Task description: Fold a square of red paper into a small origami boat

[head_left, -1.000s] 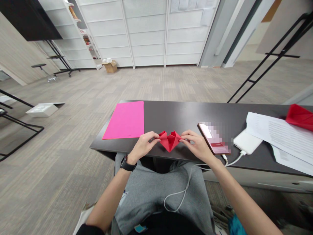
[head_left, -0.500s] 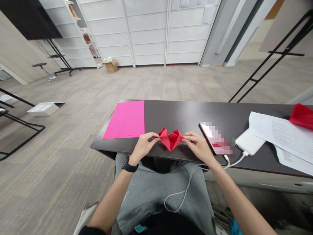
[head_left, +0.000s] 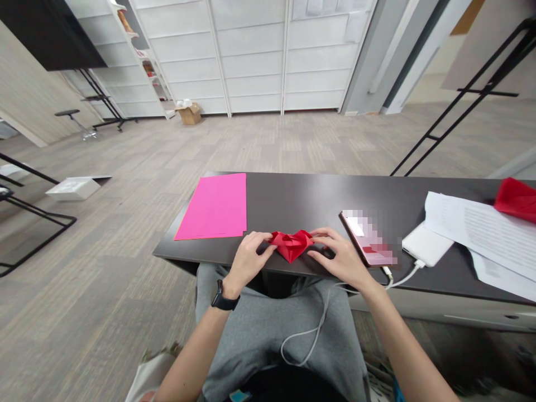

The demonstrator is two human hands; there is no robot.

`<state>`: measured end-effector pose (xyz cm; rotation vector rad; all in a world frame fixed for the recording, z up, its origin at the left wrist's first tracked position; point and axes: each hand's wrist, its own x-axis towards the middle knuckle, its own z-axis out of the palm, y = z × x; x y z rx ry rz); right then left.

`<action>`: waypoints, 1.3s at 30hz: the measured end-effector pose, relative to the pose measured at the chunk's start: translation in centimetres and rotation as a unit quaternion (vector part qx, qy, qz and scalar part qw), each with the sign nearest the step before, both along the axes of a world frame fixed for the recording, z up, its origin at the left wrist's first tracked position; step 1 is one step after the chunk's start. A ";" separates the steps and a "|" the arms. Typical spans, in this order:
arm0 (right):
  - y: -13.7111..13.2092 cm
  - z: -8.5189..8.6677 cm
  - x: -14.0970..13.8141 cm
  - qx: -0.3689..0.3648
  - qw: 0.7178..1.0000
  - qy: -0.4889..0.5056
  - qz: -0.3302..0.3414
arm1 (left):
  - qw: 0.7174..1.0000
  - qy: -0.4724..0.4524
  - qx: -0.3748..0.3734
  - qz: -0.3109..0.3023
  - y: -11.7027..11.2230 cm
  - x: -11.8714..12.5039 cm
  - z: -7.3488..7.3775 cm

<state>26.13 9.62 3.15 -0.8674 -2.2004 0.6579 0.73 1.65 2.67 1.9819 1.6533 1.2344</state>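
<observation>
Partly, the folds of the red paper (head_left: 292, 245) are hidden under fingertips, and the phone (head_left: 368, 239) screen is blurred out. The paper is seen flat at the table's (head_left: 301, 195) near edge. Its left end is pinched by the curled left hand (head_left: 248, 261); its right end is pressed by the half-open right hand (head_left: 342, 258).

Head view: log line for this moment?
left hand: pinches red folded paper | right hand: pinches it too | paper: on dark table | phone: beside right hand
</observation>
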 end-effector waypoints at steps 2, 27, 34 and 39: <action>0.0 0.1 -0.2 0.012 1.000 0.010 -0.005 | 1.000 0.001 0.012 0.003 0.2 0.0 0.0; 0.7 -1.9 -1.4 -0.059 0.993 0.062 -0.079 | 0.996 -0.064 -0.023 0.063 0.1 -0.7 -1.3; 1.0 -2.5 -1.4 -0.088 0.991 0.016 -0.095 | 0.996 -0.029 -0.049 0.062 0.0 -0.7 -1.1; -0.4 -0.5 -1.0 -0.067 0.994 0.034 -0.078 | 0.998 -0.019 -0.017 0.058 -0.3 -0.9 -0.3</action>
